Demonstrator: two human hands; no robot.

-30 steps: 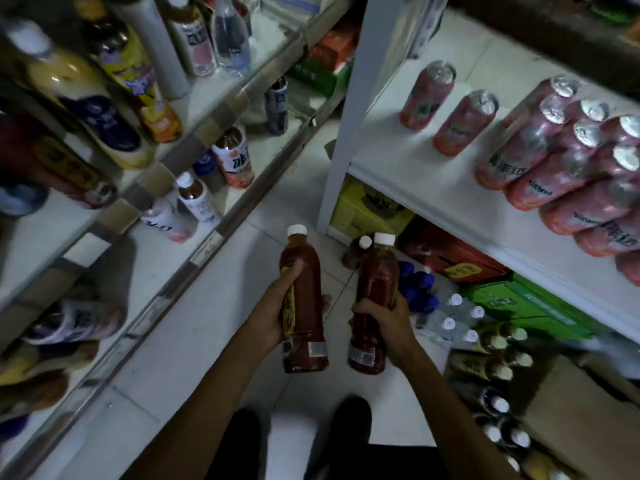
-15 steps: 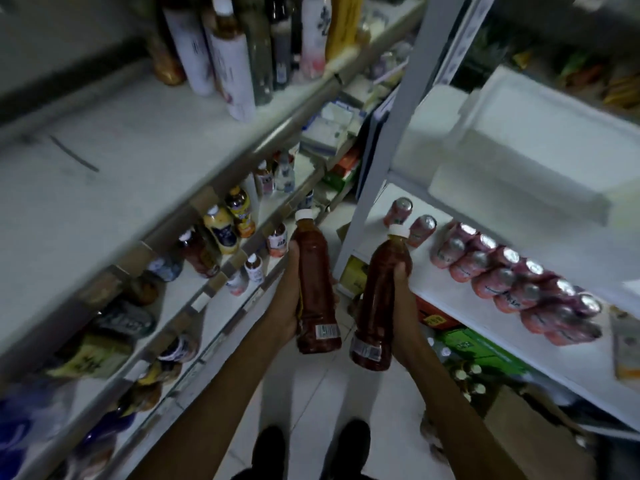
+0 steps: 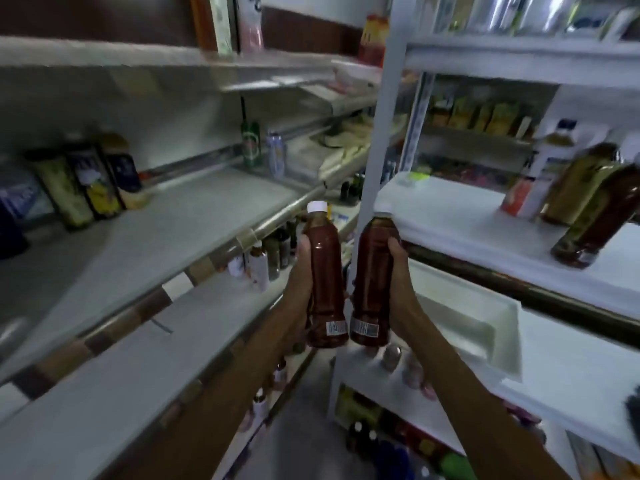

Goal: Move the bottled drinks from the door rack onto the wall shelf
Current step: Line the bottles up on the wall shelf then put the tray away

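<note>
Barcode stickers (image 3: 336,328) show on brown bottles (image 3: 325,271) gripped by left hand (image 3: 300,284) and right hand (image 3: 399,284).

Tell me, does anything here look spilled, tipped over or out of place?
Nothing clearly stands out. The left hand and right hand hold two white-capped dark brown plastic bottles upright, with no spill visible. The large brown bottles on the white right-hand shelf seem to lean, but that may be the wide lens.
</note>
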